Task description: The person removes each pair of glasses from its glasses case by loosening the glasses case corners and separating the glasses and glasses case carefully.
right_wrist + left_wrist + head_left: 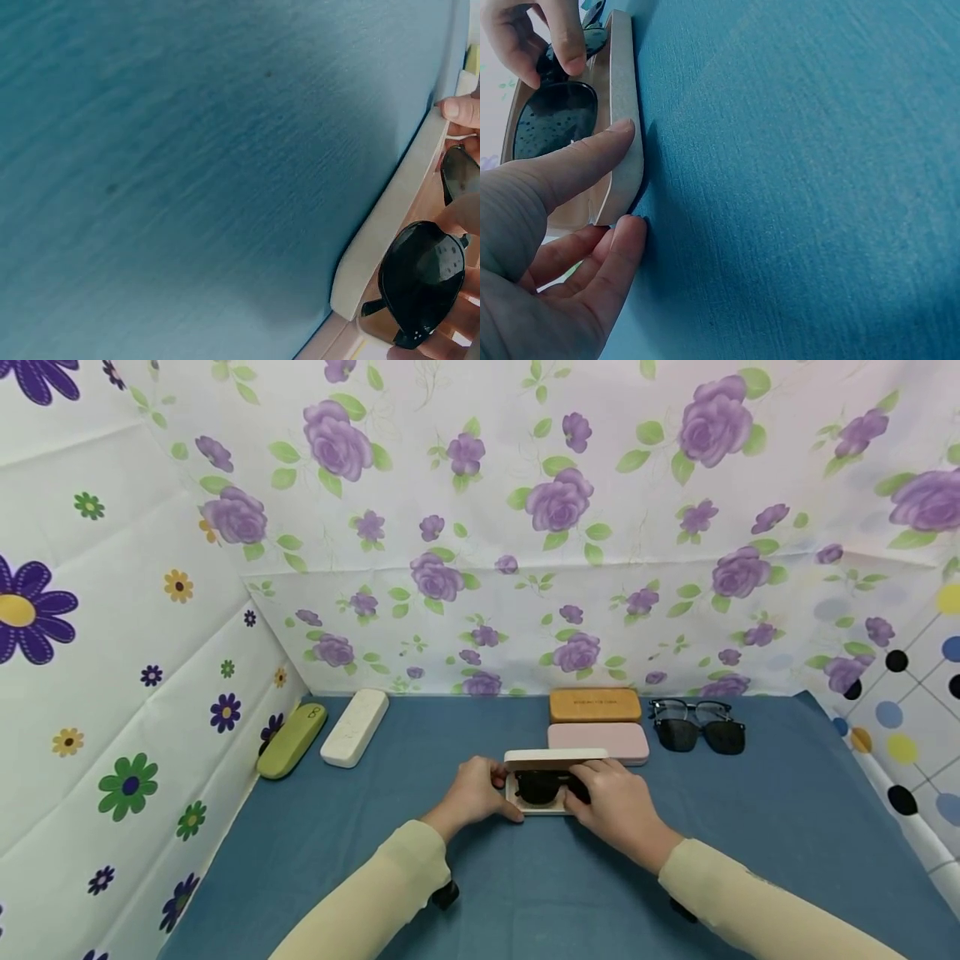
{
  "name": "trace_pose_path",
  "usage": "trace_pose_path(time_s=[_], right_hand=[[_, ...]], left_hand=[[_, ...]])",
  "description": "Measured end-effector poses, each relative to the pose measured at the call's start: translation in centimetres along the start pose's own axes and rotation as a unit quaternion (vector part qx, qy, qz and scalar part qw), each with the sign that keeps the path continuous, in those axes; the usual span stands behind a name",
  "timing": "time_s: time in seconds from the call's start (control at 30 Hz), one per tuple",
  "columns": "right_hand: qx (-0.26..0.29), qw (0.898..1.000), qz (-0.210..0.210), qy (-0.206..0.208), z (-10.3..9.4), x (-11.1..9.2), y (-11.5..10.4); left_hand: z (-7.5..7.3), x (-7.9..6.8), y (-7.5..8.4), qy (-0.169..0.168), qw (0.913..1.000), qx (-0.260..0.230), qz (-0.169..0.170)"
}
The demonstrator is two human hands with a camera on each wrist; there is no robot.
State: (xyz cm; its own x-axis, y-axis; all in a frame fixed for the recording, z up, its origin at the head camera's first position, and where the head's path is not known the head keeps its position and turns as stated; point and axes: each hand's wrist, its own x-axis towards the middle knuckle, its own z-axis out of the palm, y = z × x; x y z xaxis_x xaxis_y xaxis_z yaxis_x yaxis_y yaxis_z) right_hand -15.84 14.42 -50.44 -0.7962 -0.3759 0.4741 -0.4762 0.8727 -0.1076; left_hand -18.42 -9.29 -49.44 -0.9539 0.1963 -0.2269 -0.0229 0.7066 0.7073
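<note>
A white glasses case point(555, 758) lies in front of me with its lid raised, showing a tan inside. My left hand point(474, 793) grips its left end, thumb on the front wall point(624, 90) and the other fingers around the end. Dark sunglasses point(537, 788) are in the case opening, lenses facing me. With my right hand point(621, 803) I pinch them near the bridge; both dark lenses point(421, 274) show in the right wrist view. Part of the right lens is behind my right hand in the head view.
Just behind stand a pink case point(600, 740) and an orange-brown case point(595, 705). Clear-lens glasses point(690, 710) and another pair of sunglasses point(701, 737) lie to their right. At the far left are a green case point(292, 742) and a speckled white case point(355, 728). Floral cloth walls point(480, 568) border the table.
</note>
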Motion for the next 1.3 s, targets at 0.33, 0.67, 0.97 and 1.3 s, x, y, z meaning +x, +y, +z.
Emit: trace_pose_path(time_s=[0.33,0.67,0.97,1.3], right_hand=[[0.025,1.0,-0.01,0.012,-1.6,-1.2,2.0],[0.057,0.998,0.038,-0.012,-3.3,-3.9,6.1],[0.034,0.994,0.1,-0.035,-5.4,-5.4,12.4],[0.016,0.981,0.158,-0.109,-6.2,-5.4,18.5]], left_hand=[[0.0,0.0,-0.1,-0.002,1.0,-0.003,-0.002],[0.2,0.3,-0.3,0.003,1.0,0.006,0.008],[0.1,0.4,-0.4,0.009,0.9998,0.011,0.01],[0.2,0.3,-0.2,0.007,1.0,0.005,0.001]])
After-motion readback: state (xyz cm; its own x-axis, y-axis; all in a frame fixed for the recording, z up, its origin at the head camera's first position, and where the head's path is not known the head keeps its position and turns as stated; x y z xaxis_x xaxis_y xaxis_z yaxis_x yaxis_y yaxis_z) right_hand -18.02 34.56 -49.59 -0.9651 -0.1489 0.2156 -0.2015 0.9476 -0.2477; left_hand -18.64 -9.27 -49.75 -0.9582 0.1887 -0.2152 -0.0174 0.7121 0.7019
